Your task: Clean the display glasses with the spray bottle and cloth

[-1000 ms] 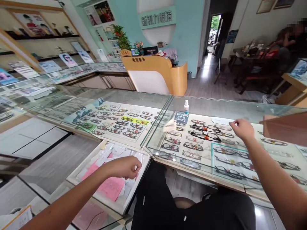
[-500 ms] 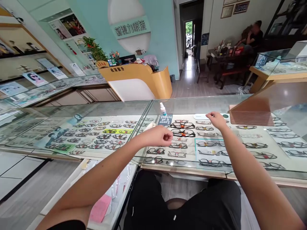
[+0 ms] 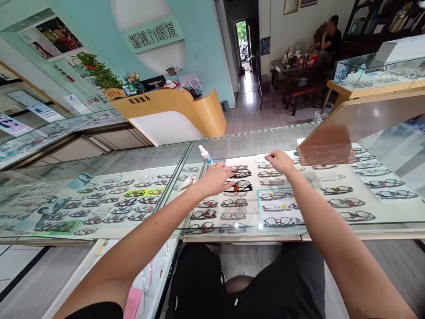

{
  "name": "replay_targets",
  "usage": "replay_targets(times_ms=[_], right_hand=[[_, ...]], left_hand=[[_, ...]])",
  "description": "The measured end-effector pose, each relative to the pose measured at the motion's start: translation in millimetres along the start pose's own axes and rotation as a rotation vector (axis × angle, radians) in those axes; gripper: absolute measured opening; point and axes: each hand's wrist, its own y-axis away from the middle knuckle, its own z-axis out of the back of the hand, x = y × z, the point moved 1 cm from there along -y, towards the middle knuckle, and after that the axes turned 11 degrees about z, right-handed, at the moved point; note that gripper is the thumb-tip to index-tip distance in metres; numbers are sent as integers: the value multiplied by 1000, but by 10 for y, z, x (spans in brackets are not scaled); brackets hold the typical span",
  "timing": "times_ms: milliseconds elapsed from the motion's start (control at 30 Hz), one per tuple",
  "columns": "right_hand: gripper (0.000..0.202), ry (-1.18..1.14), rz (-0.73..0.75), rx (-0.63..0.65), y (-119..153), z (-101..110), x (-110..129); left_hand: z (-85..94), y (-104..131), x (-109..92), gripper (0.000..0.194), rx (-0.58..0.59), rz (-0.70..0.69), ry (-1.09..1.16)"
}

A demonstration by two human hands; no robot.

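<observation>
My left hand (image 3: 217, 179) is open, palm down, fingers apart, over the glass counter (image 3: 255, 141). Its fingertips are beside black-framed glasses (image 3: 242, 186); whether they touch is unclear. Farther right, my right hand (image 3: 280, 162) has its fingers curled together near a flat white object (image 3: 261, 158) on the glass. Anything between those fingers is too small or hidden to make out. Behind my left hand a white spray bottle (image 3: 205, 155) stands on the counter, and a crumpled whitish cloth (image 3: 187, 182) lies to the left. Rows of glasses (image 3: 234, 202) show through the glass.
A brown ribbed panel (image 3: 327, 153) stands on the counter at the right. Another glass case (image 3: 375, 77) is behind it. An open drawer (image 3: 99, 261) is at my lower left. Past the counter are a wooden reception desk (image 3: 212, 110) and a seated person (image 3: 328, 42).
My left hand has opened from a curled shape and moved slightly left and up. The view has shifted, so the counter items and both hands sit farther left. My right hand remains curled.
</observation>
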Motion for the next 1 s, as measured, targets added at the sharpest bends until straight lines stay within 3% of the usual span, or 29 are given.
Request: replay_targets(times_ms=[133, 233, 433, 633, 700, 800, 900, 1000], right_hand=[[32, 3, 5, 3, 24, 20, 2], [35, 10, 15, -3, 37, 35, -1], [40, 33, 26, -15, 36, 38, -65], [44, 75, -63, 13, 69, 56, -147], [46, 88, -113, 31, 70, 62, -179], [46, 115, -111, -5, 56, 59, -231], [49, 153, -119, -15, 51, 40, -276], [51, 192, -106, -42, 61, 23, -281]], left_hand=[[120, 254, 32, 49, -92, 21, -31], [232, 642, 101, 54, -135, 49, -14], [445, 1797, 275, 51, -65, 159, 156], [517, 2952, 499, 44, 158, 328, 310], [440, 3231, 617, 45, 263, 404, 348], [190, 3517, 840, 48, 438, 544, 354], [-194, 3645, 1090, 48, 576, 650, 299], [-639, 3632, 1326, 45, 664, 697, 222]])
